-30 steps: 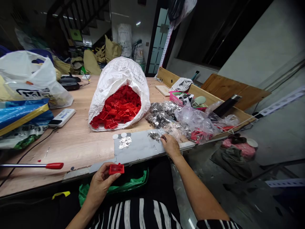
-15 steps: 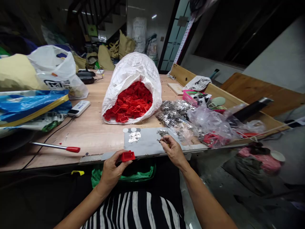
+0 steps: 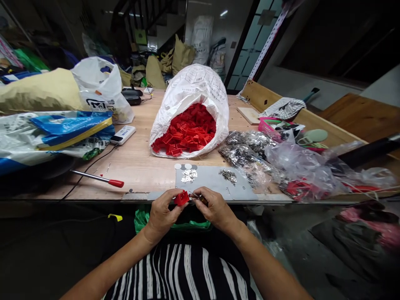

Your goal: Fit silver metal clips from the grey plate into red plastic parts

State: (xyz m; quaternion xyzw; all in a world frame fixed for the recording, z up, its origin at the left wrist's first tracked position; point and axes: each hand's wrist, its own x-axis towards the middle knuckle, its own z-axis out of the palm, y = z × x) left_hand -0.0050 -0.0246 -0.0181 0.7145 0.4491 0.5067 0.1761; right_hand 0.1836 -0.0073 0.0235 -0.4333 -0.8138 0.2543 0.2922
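Head view: two hands meet over the lap, just off the near edge of a crowded worktop [image 3: 137, 166].

A white sack [image 3: 193, 89] lies on its side mid-worktop, mouth turned to the sitter and spilling red parts [image 3: 187, 131], likely so one can be taken without standing. Clear bags [image 3: 246, 154] of shiny metal bits crowd the right end. A grey sheet [image 3: 212, 183] lies along the near edge with two small heaps of metal pieces [image 3: 189, 176] on it, close to the hands. A red-handled screwdriver [image 3: 96, 178] lies apart to the left. The left hand [image 3: 162, 214] pinches a red plastic piece [image 3: 181, 198] at its fingertips, held up below the near edge. The right hand [image 3: 215, 210] is closed on a thin metal pin [image 3: 195, 196] whose tip touches the red piece. Nothing stands between them.
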